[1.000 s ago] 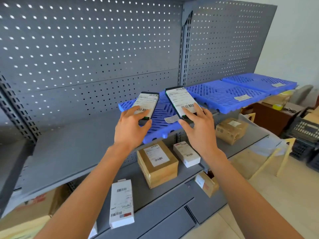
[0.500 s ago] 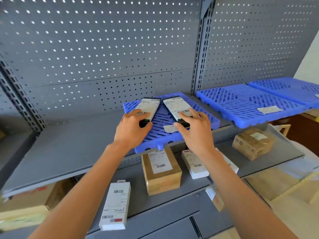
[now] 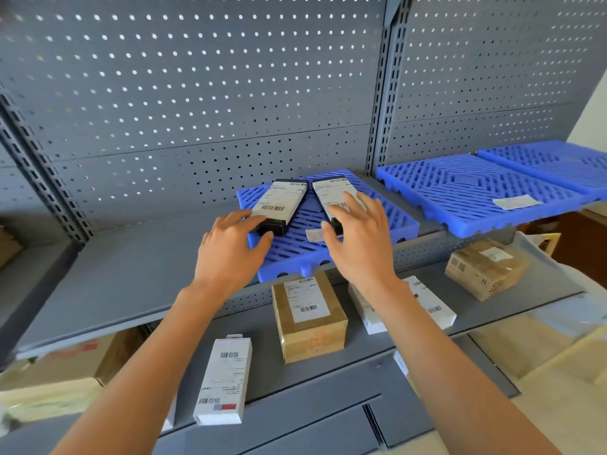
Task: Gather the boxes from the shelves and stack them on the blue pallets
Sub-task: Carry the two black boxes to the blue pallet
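Left hand point(image 3: 230, 254) sits at the near end of the left black box point(image 3: 281, 205), fingers loosely curled around that end, thumb at the near right corner; looks like a light hold, can't tell how firm. Right hand point(image 3: 358, 244) hovers over the near end of the right black box point(image 3: 335, 193), fingers spread and straight, thumb beside the box's near end; contact unclear, not gripping. Both boxes lie flat, white labels up, on the left blue pallet point(image 3: 387, 221), far ends nearly touching near the pallet's back edge, near ends splayed apart. Small white sticker point(image 3: 314, 235) on the pallet between the near ends. Pallet sits on the upper grey shelf point(image 3: 131, 277), its front edge overhanging the shelf's front edge. Second pallet point(image 3: 460, 198) to the right on the same shelf level with a white label point(image 3: 515, 202) near its front right; third pallet point(image 3: 565, 165) just beside it at the right edge of view. Lower shelf point(image 3: 328, 389), left to right: white box point(image 3: 223, 379) lying flat near the front edge, brown carton point(image 3: 308, 318) with shipping label in the middle, white box point(image 3: 427, 307) partly hidden behind the right forearm, brown carton point(image 3: 486, 269) near the right end. Cardboard boxes point(image 3: 49, 382) at far left below the upper shelf, blurred.
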### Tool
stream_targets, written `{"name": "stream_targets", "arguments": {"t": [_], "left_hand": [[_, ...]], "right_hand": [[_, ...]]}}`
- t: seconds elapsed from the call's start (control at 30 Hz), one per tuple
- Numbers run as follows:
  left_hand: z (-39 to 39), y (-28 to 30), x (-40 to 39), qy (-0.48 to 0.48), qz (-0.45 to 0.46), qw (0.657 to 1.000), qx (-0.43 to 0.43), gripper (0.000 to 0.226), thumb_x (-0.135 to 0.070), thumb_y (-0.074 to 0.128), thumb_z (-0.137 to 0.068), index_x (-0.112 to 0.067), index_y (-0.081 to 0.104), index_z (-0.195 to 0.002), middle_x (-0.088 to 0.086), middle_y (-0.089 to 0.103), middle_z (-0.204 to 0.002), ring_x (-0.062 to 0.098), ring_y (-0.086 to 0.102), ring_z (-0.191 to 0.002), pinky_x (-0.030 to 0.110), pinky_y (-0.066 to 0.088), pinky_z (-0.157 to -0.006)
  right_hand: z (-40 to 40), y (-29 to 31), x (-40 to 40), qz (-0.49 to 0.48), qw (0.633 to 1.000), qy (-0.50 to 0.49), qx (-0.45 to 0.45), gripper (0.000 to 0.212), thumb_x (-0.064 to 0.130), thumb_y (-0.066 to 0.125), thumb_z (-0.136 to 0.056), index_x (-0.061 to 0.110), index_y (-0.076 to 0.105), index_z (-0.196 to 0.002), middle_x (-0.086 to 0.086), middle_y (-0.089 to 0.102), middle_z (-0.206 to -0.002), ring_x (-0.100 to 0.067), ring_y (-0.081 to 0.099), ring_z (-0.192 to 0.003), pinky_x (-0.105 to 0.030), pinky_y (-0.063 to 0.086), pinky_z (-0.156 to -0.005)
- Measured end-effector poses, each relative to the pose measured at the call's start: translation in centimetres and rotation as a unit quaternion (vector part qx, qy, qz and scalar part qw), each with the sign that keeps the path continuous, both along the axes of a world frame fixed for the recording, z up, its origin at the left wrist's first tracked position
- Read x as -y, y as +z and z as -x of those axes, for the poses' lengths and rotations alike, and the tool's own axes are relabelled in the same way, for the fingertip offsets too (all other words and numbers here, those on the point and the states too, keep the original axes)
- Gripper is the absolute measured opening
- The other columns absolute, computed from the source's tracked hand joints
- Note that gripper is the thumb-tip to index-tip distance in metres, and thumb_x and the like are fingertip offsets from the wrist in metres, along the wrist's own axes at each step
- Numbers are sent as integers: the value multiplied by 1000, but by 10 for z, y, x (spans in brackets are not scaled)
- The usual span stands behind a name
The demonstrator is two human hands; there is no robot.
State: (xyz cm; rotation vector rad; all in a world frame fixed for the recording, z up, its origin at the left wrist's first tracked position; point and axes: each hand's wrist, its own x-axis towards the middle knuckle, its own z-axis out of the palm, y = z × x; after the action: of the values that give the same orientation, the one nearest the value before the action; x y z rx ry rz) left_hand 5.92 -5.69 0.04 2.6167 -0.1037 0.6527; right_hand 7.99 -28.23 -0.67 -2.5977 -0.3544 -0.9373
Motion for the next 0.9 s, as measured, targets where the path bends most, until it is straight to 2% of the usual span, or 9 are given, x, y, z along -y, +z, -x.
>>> {"name": "stream_targets", "arguments": {"t": [0.27,0.47,0.63,0.9], "left_hand": [[53,7,-55,12,-13,1000,4,30,-37,62,-96,-23,70,-122,0,65,-125,28,54,-122,48,50,-92],[98,13,-117,44,-38,998,-15,38,-41,58,-98,-23,64,-130,-1,63,-133,28,51,-129,49,45,-100],[146,14,-183,102,-43,994,-14,40,-41,58,-98,-24,63,-133,0,63,-135,29,51,-129,49,43,-104],[242,13,-284,202,-36,978,-36,43,-42,55,-98,-25,58,-137,-2,58,-141,24,48,-132,46,42,-106]], "right_hand": [[39,5,-60,4,999,26,-45,36,25,61,-96,7,66,-127,-17,56,-141,-36,47,-132,-52,41,-109],[75,12,-132,12,994,80,-77,34,26,59,-97,11,67,-127,-12,58,-140,-34,55,-121,-49,47,-99],[105,17,-205,27,984,125,-127,41,32,52,-102,22,56,-142,-7,44,-155,-27,41,-139,-42,37,-109],[165,20,-328,58,951,251,-168,46,34,49,-103,23,48,-148,-3,40,-157,-24,36,-144,-42,39,-111]]}}
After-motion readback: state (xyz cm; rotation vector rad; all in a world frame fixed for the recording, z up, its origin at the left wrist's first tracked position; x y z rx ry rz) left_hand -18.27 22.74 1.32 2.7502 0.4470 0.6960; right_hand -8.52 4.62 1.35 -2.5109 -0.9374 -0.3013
